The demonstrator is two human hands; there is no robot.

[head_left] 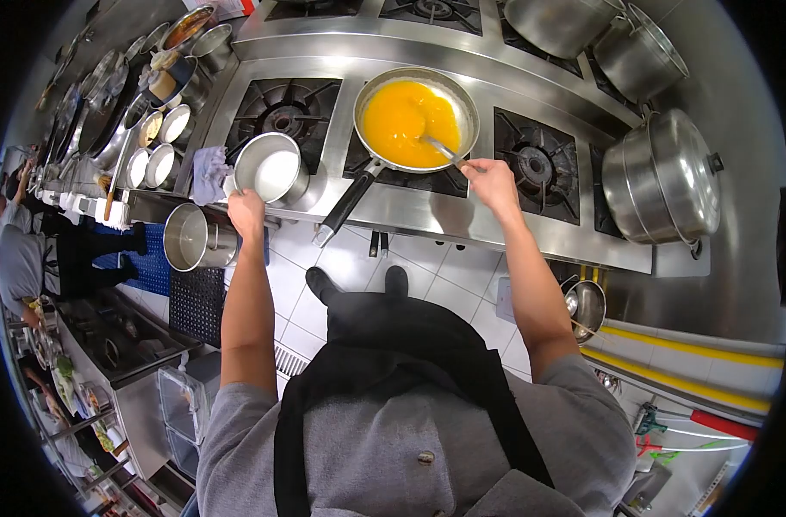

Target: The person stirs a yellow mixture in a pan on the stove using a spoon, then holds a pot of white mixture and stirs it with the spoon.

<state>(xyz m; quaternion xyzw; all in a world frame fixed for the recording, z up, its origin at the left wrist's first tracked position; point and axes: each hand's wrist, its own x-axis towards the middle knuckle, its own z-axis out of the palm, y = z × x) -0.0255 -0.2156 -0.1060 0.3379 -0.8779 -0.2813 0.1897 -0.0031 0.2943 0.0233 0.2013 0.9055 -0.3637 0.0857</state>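
- In the head view, the right hand [494,185] had its fingers closed around a metal utensil [443,149], its end dipped in yellow liquid [393,125]
- That liquid lay in a frying pan [466,108] on the stove [326,191], between two other burners
- The left hand [247,209], fingers partly hidden, was closed on the near side of a steel pot [298,185]
- A crumpled cloth [210,172] lay just left of that pot

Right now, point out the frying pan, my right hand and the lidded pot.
Frying pan [469,121], head view: inner wall.
Right hand [493,184], head view: back of the hand.
Lidded pot [627,183], head view: side wall.
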